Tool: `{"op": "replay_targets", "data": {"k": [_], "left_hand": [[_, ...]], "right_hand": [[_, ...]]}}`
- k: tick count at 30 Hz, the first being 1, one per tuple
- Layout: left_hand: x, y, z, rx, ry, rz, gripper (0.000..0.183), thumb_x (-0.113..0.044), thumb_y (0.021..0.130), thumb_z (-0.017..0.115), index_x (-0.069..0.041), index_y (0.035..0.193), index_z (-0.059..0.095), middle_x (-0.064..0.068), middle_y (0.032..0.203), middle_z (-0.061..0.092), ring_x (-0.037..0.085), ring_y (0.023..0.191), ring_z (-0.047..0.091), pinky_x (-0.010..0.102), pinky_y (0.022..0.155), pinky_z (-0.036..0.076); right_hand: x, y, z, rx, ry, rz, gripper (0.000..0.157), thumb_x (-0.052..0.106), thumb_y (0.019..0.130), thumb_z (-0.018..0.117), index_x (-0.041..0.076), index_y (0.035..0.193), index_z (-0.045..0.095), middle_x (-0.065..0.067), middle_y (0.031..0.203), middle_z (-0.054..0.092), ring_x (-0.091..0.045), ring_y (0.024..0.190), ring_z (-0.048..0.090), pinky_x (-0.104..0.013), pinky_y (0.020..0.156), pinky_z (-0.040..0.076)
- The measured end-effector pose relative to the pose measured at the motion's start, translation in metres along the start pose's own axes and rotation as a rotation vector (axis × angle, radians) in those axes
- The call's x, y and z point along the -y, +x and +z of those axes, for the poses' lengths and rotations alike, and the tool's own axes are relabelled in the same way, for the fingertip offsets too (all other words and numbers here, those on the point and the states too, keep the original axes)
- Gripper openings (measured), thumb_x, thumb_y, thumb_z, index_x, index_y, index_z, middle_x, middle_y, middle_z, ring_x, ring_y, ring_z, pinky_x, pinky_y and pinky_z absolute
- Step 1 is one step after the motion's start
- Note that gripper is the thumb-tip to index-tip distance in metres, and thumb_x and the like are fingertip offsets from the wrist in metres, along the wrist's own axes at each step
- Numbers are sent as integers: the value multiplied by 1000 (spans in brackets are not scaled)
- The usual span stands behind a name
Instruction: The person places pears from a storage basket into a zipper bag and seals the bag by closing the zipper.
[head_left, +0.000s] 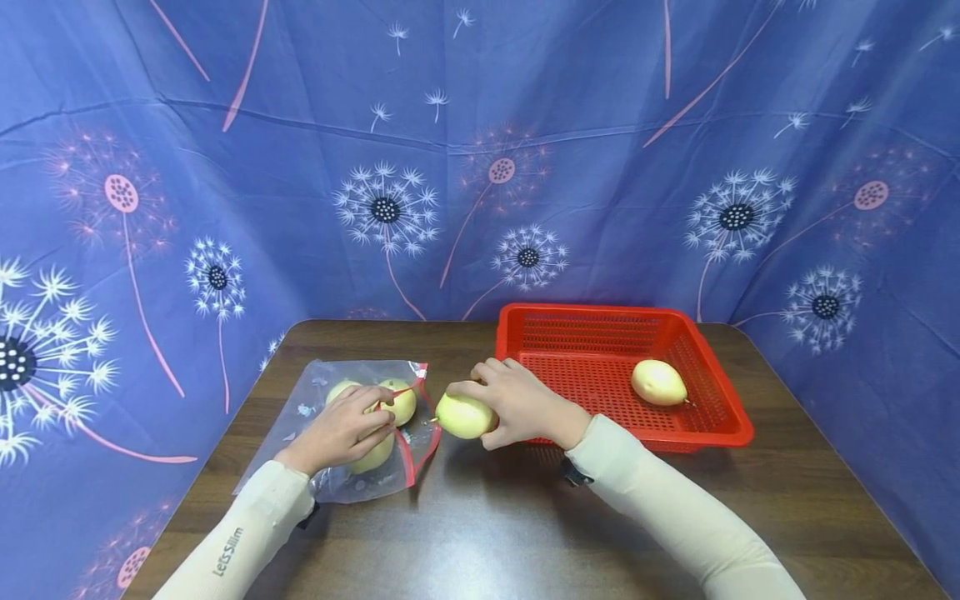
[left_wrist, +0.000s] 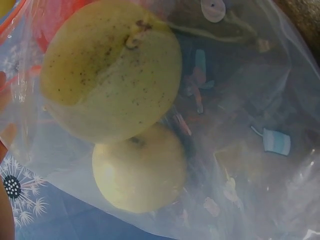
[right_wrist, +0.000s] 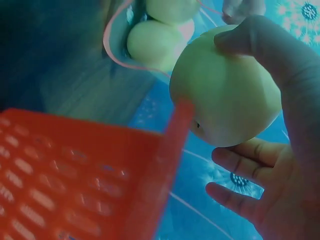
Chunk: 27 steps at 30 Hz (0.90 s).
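Note:
My right hand [head_left: 525,404] grips a yellow-green pear [head_left: 465,416] between thumb and fingers, its stem pointing left toward the bag's mouth. In the right wrist view, the thumb [right_wrist: 245,37] lies over the top of this pear and the fingers below it. A clear zip bag [head_left: 300,425] with a red-edged mouth lies on the left, with pears [head_left: 375,457] inside. My left hand [head_left: 341,429] lies over the bag and pinches the upper lip of its mouth, which gapes to the right. Through the plastic, the left wrist view shows a speckled pear [left_wrist: 112,75] above a paler one [left_wrist: 140,170].
A red perforated plastic basket [head_left: 600,312] stands at the right on the brown wooden table [head_left: 480,533], with one pear [head_left: 658,382] in it. Its near left rim is close by my right wrist. A blue dandelion-print cloth [head_left: 600,150] hangs behind the table.

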<state>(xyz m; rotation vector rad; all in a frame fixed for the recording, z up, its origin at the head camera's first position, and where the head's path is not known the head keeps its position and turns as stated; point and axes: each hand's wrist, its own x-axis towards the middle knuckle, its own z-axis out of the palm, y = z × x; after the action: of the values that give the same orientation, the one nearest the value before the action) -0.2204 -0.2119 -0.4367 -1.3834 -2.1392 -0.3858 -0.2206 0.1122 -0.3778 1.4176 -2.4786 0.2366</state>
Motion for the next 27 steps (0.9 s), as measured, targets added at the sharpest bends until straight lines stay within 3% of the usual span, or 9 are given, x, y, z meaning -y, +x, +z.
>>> {"op": "replay_targets", "data": {"k": [12,18,27], "left_hand": [[-2,3,-1,4,-1,-8,29,-32,106,45,-17,88,62,11,108,64,28,101,62,48,84,49],[-4,3,-1,18,-10,-21,26,-30,105,47,-17,88,61,11,108,64,27,102,62,48,84,49],[-4,3,-1,2,-6,-10,30,-32,106,44,-17,88,61,12,108,63,28,102,62,47,86,48]], "right_hand": [[14,5,21,36,-55,23,73,39,60,83,26,128,61,0,96,54,-18,87,50,-33,73,42],[18,6,31,35,-81,48,73,41,60,83,26,128,61,-1,95,54,-19,88,50,-33,75,43],[25,10,46,42,-231,38,74,45,61,83,28,129,59,-2,97,56,-19,88,52,-35,75,44]]}}
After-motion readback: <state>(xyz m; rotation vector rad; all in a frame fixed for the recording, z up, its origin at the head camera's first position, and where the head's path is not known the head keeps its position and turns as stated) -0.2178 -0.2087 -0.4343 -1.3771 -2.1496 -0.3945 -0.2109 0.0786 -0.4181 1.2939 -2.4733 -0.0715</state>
